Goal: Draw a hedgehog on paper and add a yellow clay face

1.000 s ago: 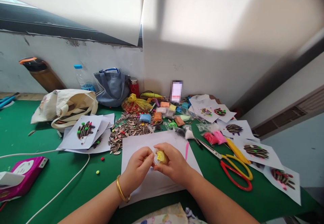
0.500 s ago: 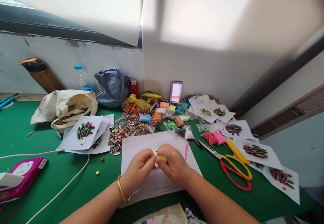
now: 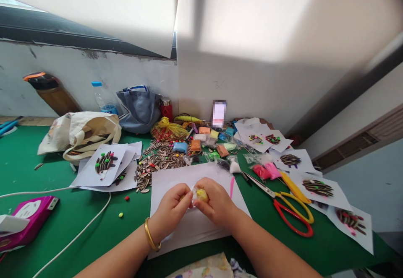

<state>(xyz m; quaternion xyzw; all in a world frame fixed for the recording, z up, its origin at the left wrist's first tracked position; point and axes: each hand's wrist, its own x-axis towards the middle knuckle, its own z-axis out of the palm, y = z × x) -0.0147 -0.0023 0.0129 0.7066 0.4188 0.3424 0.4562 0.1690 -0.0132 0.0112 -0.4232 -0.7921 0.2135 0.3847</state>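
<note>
A small lump of yellow clay point(image 3: 202, 194) in clear wrapping is held between my two hands, above a sheet of white paper point(image 3: 201, 223). My left hand point(image 3: 173, 207), with a gold bracelet at the wrist, pinches the wrapping at its left side. My right hand point(image 3: 215, 202) is curled around the yellow clay from the right. The paper lies on a green table point(image 3: 94, 244). A thin pink strip point(image 3: 232, 187) rests near the paper's right edge. Sunflower seeds point(image 3: 162, 156) are heaped behind the paper on the left.
Scissors point(image 3: 292, 213) lie at the right, beside seed-decorated paper sheets point(image 3: 333, 200). Packets of coloured clay point(image 3: 195, 145) sit at the back. Further left are more decorated sheets point(image 3: 115, 177), a cloth bag point(image 3: 56, 137), a white cable point(image 3: 85, 229) and a magenta device point(image 3: 37, 215).
The hands have shifted slightly, and more of the yellow clay and its clear wrapping shows between them. Both hands keep their hold.
</note>
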